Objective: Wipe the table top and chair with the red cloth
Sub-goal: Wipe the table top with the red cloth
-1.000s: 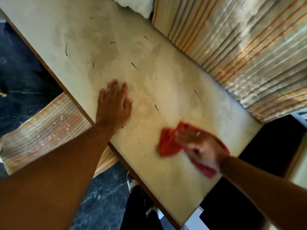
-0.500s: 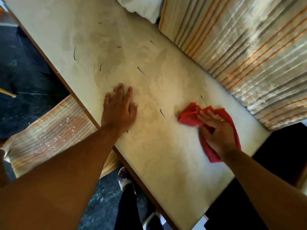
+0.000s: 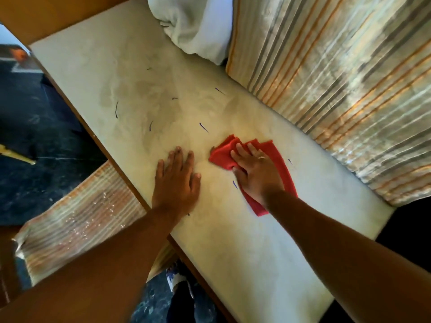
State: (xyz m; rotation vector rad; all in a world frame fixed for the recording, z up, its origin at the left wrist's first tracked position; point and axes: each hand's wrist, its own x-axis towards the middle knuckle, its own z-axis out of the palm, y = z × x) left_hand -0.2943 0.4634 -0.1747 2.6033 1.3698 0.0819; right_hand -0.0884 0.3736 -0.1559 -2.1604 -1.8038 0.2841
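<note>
The pale table top point(image 3: 245, 241) runs diagonally across the view and carries several short dark pen marks. A red cloth point(image 3: 277, 155) lies flat near its middle, pressed down by my right hand point(image 3: 254, 173), palm flat and fingers spread over it. My left hand point(image 3: 177, 183) rests flat on the bare table just left of the cloth, close to the wooden front edge, holding nothing. A seat with striped orange and silver fabric point(image 3: 77, 220) shows below the table's left edge; I cannot tell if it is the chair.
A striped orange and grey curtain point(image 3: 338, 89) hangs along the table's far side. A white bundle of fabric point(image 3: 193, 26) sits at the far end against it. Dark floor point(image 3: 35, 136) lies to the left, and my feet point(image 3: 179, 278) show beneath the table edge.
My right hand has slid the red cloth leftwards across the table, from near the right end to beside my left hand. The left hand has stayed flat in place.
</note>
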